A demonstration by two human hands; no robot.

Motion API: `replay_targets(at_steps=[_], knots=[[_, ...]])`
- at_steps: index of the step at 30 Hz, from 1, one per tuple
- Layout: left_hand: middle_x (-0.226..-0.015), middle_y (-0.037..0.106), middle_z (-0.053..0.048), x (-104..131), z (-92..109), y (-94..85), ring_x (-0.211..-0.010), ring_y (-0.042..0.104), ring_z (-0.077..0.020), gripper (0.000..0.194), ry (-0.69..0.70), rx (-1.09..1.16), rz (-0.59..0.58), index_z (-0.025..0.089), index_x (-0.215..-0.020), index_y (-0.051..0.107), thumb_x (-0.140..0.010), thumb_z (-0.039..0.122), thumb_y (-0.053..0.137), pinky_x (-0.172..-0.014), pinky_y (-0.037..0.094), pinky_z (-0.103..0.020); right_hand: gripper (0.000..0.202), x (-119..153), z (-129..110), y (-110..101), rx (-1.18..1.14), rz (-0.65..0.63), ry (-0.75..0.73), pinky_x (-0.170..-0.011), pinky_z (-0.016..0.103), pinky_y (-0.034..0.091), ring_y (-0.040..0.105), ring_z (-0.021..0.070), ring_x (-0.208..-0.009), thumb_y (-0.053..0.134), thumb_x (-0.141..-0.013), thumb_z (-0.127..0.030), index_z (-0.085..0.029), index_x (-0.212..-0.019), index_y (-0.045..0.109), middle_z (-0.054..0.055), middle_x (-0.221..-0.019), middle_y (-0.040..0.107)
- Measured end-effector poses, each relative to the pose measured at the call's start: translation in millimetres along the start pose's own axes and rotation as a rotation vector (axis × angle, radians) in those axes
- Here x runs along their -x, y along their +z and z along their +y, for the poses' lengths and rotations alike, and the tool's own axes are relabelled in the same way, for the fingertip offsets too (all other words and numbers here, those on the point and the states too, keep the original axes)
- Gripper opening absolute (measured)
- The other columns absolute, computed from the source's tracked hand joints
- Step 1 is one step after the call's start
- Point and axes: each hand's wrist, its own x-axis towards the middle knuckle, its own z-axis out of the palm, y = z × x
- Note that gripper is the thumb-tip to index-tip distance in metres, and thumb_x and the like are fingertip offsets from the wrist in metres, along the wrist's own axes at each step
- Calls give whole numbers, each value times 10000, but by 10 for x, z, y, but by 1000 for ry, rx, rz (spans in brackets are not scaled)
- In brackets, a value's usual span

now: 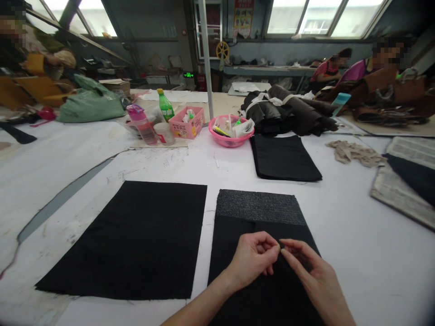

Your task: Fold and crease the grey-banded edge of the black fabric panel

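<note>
Over a black fabric panel with a textured dark grey band along its far end, my two hands meet fingertip to fingertip. My left hand is closed in a pinch, the other fingers curled under. Thumb and forefinger of my right hand are pinched too, from the right side. Between the fingertips shows a small dark bit of material; whether it belongs to the panel I cannot tell. To the left lies a flat stack of black fabric.
Farther back lie another black fabric stack, a pink basin with small items, a pink box, a green bottle and dark rolled material. A crumpled beige cloth lies right. A metal pole rises mid-table. People sit beyond.
</note>
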Motion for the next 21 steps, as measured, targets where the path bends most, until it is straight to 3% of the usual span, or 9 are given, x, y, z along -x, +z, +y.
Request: replay_targets(at_steps=[12, 18, 21], knots=[[-621, 575, 5, 28, -1, -33, -462, 539, -74, 306, -28, -50, -20, 108, -940, 660, -834, 394, 645, -388, 363, -139, 320, 16, -9, -18, 43, 42, 9, -717, 181, 486, 617, 159, -811, 600, -879, -556, -247, -945, 648, -14, -912, 654], [-636, 564, 11, 38, 9, -51, -448, 517, -65, 293, -33, -81, -4, 116, -918, 645, -839, 398, 631, -371, 335, -135, 415, -16, -8, -5, 25, 49, 48, -761, 184, 505, 625, 179, -916, 553, -887, -598, -244, -1085, 643, 11, -1047, 654], [-643, 561, 12, 40, 32, -48, -446, 508, -58, 290, -29, -82, -10, 115, -911, 645, -839, 396, 631, -375, 330, -133, 392, -29, -20, 25, -2, -10, 46, -764, 185, 504, 628, 177, -884, 584, -874, -586, -239, -1042, 656, 7, -993, 663]])
